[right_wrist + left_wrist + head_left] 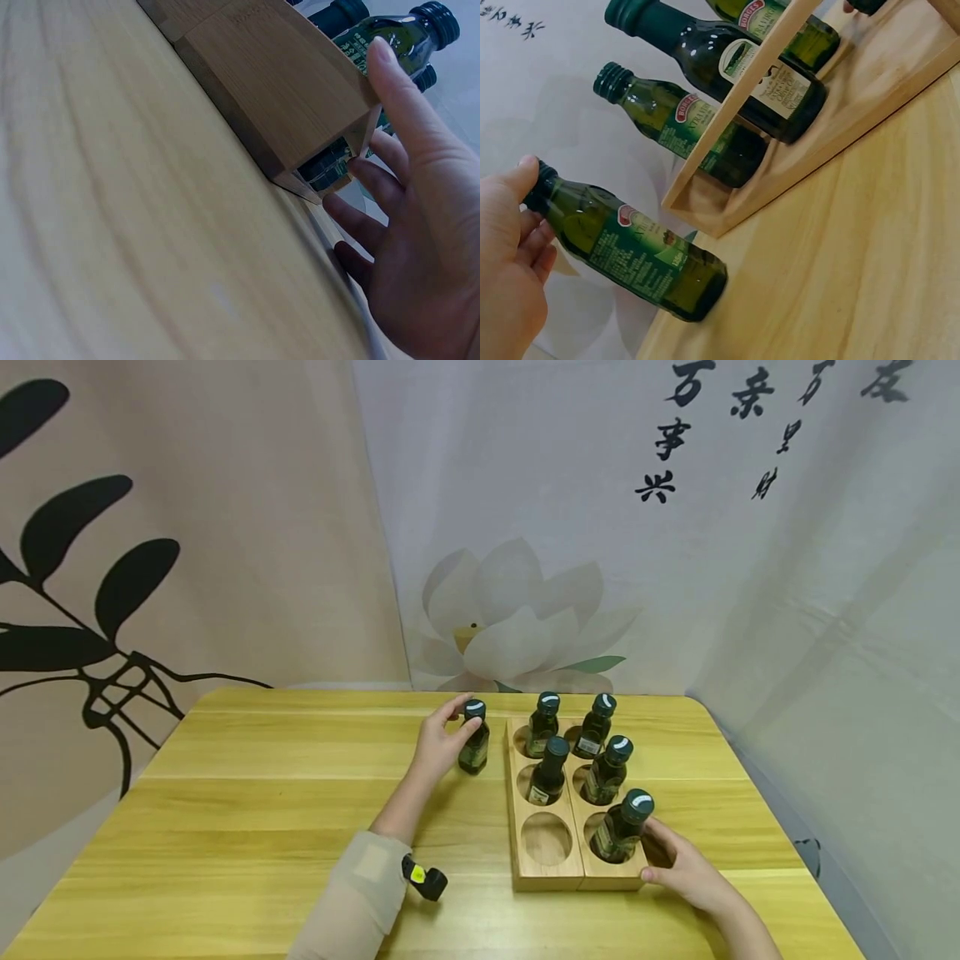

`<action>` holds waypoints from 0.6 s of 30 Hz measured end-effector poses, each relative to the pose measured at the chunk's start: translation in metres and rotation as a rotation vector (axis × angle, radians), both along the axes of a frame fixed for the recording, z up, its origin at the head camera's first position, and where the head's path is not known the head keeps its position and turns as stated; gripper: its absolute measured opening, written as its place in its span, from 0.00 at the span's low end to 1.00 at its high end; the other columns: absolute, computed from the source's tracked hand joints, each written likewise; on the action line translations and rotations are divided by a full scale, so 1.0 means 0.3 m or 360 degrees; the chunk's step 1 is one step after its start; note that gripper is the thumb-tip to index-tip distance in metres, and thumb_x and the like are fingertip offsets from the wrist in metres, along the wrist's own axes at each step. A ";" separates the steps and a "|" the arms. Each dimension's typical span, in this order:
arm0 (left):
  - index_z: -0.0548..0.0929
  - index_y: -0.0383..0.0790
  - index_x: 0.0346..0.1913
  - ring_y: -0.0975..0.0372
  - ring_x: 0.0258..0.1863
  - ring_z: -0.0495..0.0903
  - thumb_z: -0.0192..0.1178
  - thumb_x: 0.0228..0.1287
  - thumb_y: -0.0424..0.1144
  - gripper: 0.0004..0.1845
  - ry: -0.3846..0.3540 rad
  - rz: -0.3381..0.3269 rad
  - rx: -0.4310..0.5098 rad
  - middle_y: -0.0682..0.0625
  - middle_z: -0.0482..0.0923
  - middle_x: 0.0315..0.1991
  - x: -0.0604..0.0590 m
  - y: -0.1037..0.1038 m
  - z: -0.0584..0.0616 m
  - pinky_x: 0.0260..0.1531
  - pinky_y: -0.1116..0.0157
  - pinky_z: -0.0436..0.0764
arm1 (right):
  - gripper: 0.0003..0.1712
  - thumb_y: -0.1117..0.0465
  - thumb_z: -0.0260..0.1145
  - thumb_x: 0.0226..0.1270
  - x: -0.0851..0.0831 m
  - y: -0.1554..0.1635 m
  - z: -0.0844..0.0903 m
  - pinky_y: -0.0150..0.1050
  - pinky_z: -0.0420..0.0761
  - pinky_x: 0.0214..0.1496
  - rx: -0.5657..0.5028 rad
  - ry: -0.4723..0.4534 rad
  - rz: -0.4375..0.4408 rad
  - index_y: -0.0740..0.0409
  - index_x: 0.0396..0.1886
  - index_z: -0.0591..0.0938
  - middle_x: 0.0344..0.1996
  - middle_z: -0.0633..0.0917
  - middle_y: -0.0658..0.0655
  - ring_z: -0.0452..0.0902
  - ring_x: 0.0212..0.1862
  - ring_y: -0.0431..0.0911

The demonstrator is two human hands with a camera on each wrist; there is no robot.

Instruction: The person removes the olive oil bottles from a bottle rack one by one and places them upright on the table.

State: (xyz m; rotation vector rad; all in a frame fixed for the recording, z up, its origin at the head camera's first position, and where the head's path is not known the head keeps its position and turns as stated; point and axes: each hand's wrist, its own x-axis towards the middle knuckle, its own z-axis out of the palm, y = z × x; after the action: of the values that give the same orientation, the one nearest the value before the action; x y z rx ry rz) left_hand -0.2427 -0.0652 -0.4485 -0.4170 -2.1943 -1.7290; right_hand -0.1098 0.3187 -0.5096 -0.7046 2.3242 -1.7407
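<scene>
**Loose bottle gripped beside the rack**

The cap and neck of a small oil bottle (474, 739) are pinched by the left hand (438, 745); the bottle stands upright on the table (262, 793), just left of the wooden rack (547, 881). The rack's near right corner is steadied by the right hand (686, 868), fingers relaxed against the wood. Five bottles are seated; the near-left hole (546, 838) is unfilled. A clean lift and a vertical lowering into that hole are judged necessary next.

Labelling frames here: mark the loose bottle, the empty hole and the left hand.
loose bottle (474, 750), head view, on its body.
empty hole (546, 839), head view, on its floor.
left hand (438, 743), head view, on its back.
</scene>
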 end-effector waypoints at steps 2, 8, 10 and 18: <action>0.77 0.37 0.61 0.54 0.51 0.75 0.65 0.62 0.35 0.24 0.0025 -0.0001 -0.0020 0.42 0.80 0.51 0.003 -0.003 0.009 0.56 0.51 0.70 | 0.46 0.66 0.69 0.61 0.000 0.000 0.000 0.25 0.61 0.60 0.0003 -0.0009 0.0002 0.84 0.67 0.53 0.61 0.60 0.85 0.62 0.62 0.29; 0.75 0.40 0.63 0.57 0.54 0.74 0.65 0.62 0.37 0.25 0.0127 -0.0029 0.0021 0.46 0.79 0.53 0.019 0.003 0.081 0.59 0.57 0.67 | 0.46 0.65 0.69 0.61 0.001 0.000 0.002 0.25 0.61 0.60 0.0011 -0.0017 -0.0003 0.84 0.67 0.53 0.61 0.60 0.85 0.62 0.62 0.29; 0.75 0.40 0.63 0.57 0.55 0.74 0.65 0.62 0.36 0.25 0.0166 -0.0028 0.0043 0.46 0.79 0.53 0.029 0.010 0.108 0.59 0.57 0.67 | 0.46 0.64 0.69 0.62 0.001 -0.001 0.003 0.25 0.61 0.61 0.0013 -0.0017 -0.0001 0.83 0.67 0.53 0.61 0.60 0.85 0.61 0.62 0.29; 0.75 0.28 0.60 0.48 0.55 0.73 0.65 0.59 0.26 0.24 0.0286 -0.0143 0.0085 0.36 0.78 0.51 0.142 0.083 0.238 0.59 0.49 0.67 | 0.46 0.63 0.70 0.62 -0.002 0.001 0.001 0.25 0.61 0.61 0.0049 -0.0007 -0.0023 0.81 0.68 0.54 0.62 0.61 0.83 0.61 0.62 0.29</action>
State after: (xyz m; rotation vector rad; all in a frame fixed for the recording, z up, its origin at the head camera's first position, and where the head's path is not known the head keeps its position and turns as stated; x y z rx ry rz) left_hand -0.2001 -0.0402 -0.3772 -0.6405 -2.0270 -1.7190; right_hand -0.1104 0.3192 -0.5092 -0.6796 2.3541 -1.7066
